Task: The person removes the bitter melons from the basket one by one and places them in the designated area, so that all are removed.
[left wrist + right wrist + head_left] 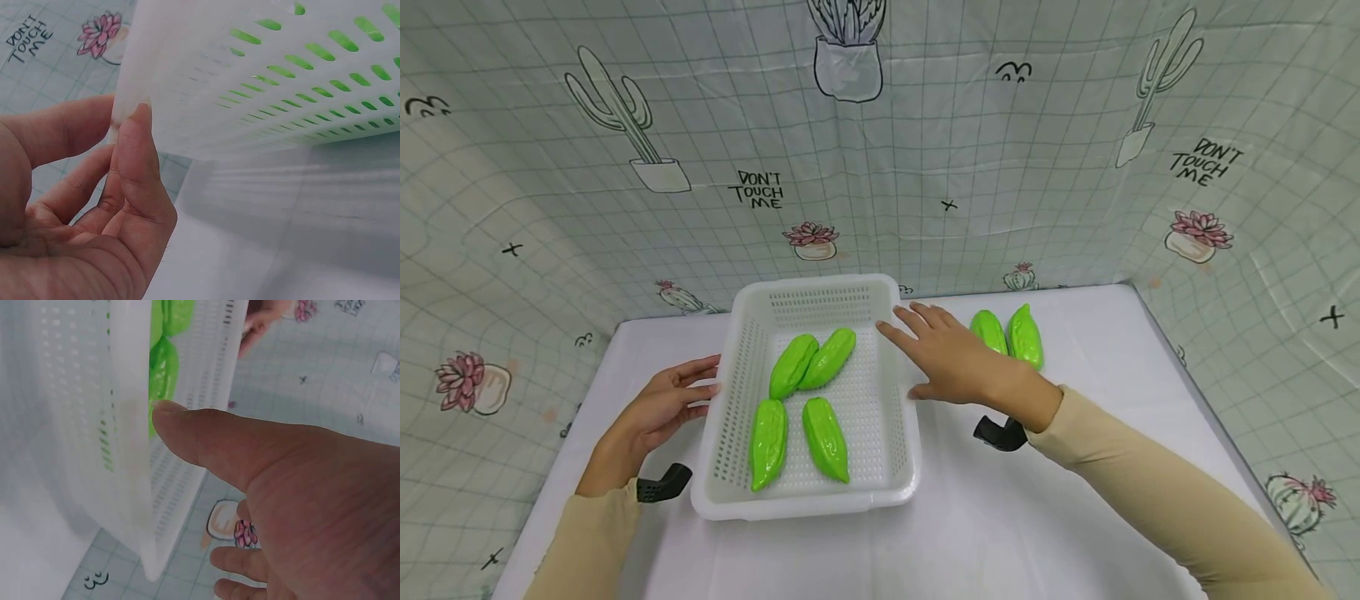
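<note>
A white plastic basket (805,510) with slotted walls stands on the table in the head view. Inside lie several glossy bright green, ridged, pointed fruits (824,439), looking like toy star fruit. At the left rim, my left hand (658,407) pinches the edge, one fingertip against the outer wall (212,81) in the left wrist view. My right hand (951,354) is spread over the right side with straight fingers. Its thumb (206,434) overlaps the basket's rim (134,450) in the right wrist view, while the other fingers extend past the basket.
Two more green fruits (1026,337) lie behind my right hand, on the white-covered table (1000,533). Cactus-printed grid cloth (880,150) hangs at the back and both sides. A black strap end (664,483) sticks out by each wrist.
</note>
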The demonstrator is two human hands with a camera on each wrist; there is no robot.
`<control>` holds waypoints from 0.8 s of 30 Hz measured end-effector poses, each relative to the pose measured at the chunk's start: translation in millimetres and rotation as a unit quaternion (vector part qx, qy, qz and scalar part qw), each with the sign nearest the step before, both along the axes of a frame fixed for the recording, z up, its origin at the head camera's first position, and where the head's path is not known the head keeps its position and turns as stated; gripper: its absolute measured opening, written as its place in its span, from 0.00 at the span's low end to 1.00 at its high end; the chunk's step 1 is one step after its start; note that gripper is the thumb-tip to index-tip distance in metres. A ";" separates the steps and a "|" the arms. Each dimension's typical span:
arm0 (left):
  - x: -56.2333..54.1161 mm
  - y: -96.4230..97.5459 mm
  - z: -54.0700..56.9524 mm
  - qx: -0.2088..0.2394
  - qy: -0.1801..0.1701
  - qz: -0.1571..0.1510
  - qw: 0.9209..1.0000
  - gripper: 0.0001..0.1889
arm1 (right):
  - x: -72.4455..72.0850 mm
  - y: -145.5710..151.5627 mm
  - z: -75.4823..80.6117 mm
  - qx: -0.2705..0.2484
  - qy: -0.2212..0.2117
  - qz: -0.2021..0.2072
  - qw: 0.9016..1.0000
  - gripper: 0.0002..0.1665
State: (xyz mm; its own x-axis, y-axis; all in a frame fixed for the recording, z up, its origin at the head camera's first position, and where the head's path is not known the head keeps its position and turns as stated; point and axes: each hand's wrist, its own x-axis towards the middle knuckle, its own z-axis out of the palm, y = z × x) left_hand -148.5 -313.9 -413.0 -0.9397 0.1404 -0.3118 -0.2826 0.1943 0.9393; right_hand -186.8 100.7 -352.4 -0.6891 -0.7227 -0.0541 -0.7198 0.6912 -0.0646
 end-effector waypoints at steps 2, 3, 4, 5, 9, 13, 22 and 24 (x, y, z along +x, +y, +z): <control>0.2 -0.1 0.2 -0.001 0.001 -0.001 1.000 0.38 | 1.2 -5.7 -0.7 0.005 -0.002 0.006 1.000 0.61; 0.3 -0.2 0.1 -0.002 0.002 -0.003 1.000 0.38 | 1.8 -8.6 -1.0 0.007 -0.003 0.010 1.000 0.61; 0.3 -0.3 0.1 -0.003 0.003 -0.004 1.000 0.38 | 2.3 -11.5 -1.4 0.009 -0.004 0.014 1.000 0.61; 0.4 -0.3 0.0 -0.003 0.004 -0.005 1.000 0.38 | 2.9 -14.3 -2.1 0.010 -0.004 0.018 1.000 0.61; 0.0 -0.3 -0.6 -0.001 0.005 -0.005 1.000 0.38 | 4.7 -25.9 -3.8 0.019 -0.008 0.028 0.999 0.60; 0.1 -0.4 -1.2 0.003 0.005 -0.003 1.000 0.38 | 6.7 -36.7 -5.5 0.026 -0.011 0.036 0.999 0.60; 1.0 1.1 -0.1 -0.004 0.011 -0.005 1.000 0.38 | 11.4 -60.6 -12.0 0.059 -0.002 0.047 0.997 0.59; 1.1 1.5 0.5 -0.003 0.011 -0.005 1.000 0.38 | 12.7 -65.4 -13.8 0.067 -0.001 0.049 0.997 0.59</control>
